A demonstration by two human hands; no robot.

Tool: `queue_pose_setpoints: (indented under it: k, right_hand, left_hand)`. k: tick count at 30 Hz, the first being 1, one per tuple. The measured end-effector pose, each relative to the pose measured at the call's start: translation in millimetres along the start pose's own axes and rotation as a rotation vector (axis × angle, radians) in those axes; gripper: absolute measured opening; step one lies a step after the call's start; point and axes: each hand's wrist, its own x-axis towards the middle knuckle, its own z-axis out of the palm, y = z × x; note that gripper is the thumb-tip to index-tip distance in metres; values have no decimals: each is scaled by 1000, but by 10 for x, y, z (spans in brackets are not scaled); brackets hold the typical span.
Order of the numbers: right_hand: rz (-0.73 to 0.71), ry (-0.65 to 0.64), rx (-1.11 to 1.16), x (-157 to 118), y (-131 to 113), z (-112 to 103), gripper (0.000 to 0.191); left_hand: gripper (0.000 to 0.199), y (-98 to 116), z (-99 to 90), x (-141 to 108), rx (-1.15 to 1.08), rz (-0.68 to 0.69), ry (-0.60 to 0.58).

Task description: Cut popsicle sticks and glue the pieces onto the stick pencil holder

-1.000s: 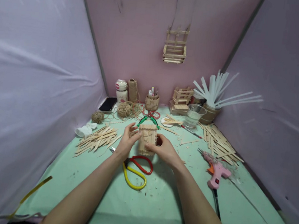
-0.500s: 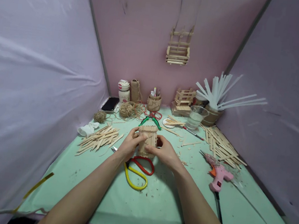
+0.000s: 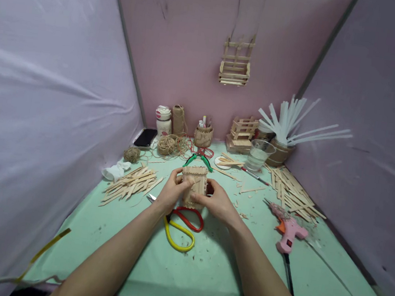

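A small wooden holder made of craft sticks (image 3: 196, 173), with wavy bands at its top and bottom, is held upright at the middle of the table. My left hand (image 3: 173, 189) grips its left side, thumb across the front. From the right, my right hand (image 3: 215, 200) holds it, with the thumb on the lower front and the other fingers partly hidden behind. Scissors with one red and one yellow handle (image 3: 180, 248) lie just below, partly under my left wrist. Green-handled pliers (image 3: 199, 158) rest just behind the holder.
A pink glue gun (image 3: 290, 233) lies at the right. Craft sticks are piled at left (image 3: 131, 183) and right (image 3: 295, 192). Behind stand a water cup (image 3: 259, 156), a pot of white strips (image 3: 281, 152), a pen holder (image 3: 203, 136), twine (image 3: 166, 145) and a phone (image 3: 145, 138).
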Motion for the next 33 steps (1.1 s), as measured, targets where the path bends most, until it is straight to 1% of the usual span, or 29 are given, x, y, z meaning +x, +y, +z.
queue_pose_setpoints:
  k: [8, 21, 29, 33]
  right_hand:
    - [-16, 6, 5, 6, 16, -7, 49]
    - [-15, 3, 2, 7, 35, 5, 50]
    - [2, 14, 16, -28, -61, 10, 47]
    - [2, 46, 16, -1, -43, -11, 49]
  left_hand:
    - [61, 23, 8, -20, -17, 0, -44]
    - [60, 28, 5, -22, 0, -2, -10]
    - [64, 23, 8, -12, -15, -6, -14]
    - [61, -17, -22, 23, -49, -19, -58]
